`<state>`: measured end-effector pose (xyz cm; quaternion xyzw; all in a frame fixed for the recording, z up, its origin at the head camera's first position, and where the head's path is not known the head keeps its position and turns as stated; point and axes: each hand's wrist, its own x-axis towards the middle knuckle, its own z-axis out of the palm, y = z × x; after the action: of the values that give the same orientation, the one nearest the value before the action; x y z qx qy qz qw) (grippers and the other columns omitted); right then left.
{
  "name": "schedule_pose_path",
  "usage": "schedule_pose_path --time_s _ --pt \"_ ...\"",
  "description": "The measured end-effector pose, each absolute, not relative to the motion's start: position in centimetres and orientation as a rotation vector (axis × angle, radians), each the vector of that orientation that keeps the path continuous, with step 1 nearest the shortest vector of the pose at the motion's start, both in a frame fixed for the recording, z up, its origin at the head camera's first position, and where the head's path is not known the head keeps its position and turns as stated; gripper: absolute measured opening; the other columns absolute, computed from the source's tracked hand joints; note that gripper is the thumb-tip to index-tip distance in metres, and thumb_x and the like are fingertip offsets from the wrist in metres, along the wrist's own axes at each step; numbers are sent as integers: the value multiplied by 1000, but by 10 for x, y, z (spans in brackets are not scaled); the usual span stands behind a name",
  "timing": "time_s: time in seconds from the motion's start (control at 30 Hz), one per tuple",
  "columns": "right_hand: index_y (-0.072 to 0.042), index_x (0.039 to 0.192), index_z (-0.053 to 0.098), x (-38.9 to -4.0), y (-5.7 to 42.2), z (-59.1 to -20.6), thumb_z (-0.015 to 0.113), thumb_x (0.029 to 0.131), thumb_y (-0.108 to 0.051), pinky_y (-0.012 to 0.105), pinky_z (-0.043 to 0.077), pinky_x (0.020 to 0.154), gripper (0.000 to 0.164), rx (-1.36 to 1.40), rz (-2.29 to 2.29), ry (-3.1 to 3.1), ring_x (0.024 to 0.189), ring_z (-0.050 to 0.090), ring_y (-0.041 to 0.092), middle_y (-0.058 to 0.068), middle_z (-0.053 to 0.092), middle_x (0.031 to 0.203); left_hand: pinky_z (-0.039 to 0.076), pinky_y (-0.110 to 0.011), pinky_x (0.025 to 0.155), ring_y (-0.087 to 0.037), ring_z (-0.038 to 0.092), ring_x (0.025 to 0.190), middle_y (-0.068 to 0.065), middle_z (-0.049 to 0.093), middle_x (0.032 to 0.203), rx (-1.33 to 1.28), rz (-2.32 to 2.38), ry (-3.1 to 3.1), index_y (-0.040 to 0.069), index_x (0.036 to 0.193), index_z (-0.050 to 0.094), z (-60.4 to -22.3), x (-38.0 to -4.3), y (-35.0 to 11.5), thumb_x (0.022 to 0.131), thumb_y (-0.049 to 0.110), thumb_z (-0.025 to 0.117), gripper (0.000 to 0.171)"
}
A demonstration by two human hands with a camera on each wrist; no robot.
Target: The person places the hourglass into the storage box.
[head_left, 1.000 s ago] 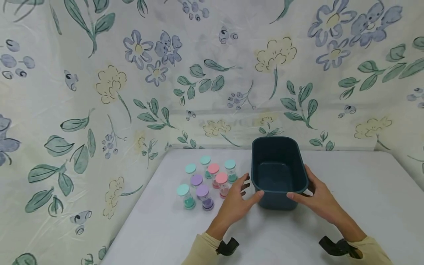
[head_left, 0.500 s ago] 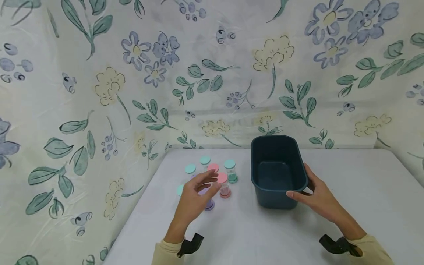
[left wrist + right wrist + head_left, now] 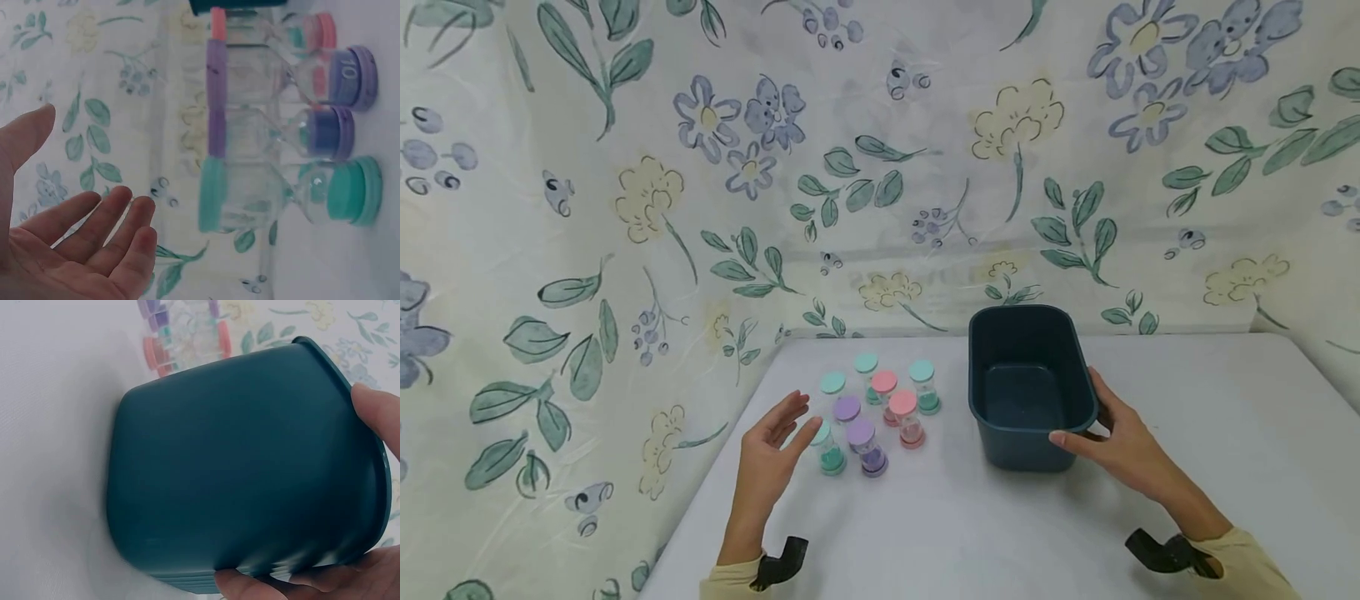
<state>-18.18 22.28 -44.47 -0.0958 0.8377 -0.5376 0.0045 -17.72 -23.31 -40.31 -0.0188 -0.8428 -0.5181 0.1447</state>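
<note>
My right hand (image 3: 1116, 442) grips the near right corner of a dark teal plastic bin (image 3: 1028, 452). Its thumb lies on the rim and its fingers are along the side, as the right wrist view also shows. My left hand (image 3: 769, 462) hovers left of a group of sand timers, fingers spread and touching nothing. Nearest to it stands a mint-green sand timer (image 3: 831, 460). Beside that is a purple sand timer (image 3: 871, 457), whose base carries a "10" in the left wrist view. Two pink-capped timers, including the front pink sand timer (image 3: 910, 429), stand further right.
More mint-capped timers, one being the mint sand timer (image 3: 927, 392) at the right, stand behind. All rest on a white table (image 3: 955, 533). A floral-print cloth (image 3: 880, 208) hangs behind and at the left.
My left hand has left the bin's front and swept left past the timers to their far side. The right hand stays on the bin, which has hardly moved.
</note>
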Motion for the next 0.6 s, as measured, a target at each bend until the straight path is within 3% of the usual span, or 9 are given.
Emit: schedule_pose_path --time_s 0.27,0.6 --pt "-8 166 -7 -182 224 -448 77 94 -31 62 48 104 113 -302 -1681 2607 150 27 60 28 9 172 39 -35 117 -31 53 144 -16 55 154 182 -1485 -2533 4 156 43 -432 -177 -255 93 35 78 78" --pt "-9 166 -8 -183 226 -447 77 94 -32 60 48 104 114 -303 -1677 2626 151 26 59 28 8 172 40 -43 119 -35 52 144 -19 52 155 172 -1542 -2558 0 157 39 -445 -181 -257 91 33 81 85"
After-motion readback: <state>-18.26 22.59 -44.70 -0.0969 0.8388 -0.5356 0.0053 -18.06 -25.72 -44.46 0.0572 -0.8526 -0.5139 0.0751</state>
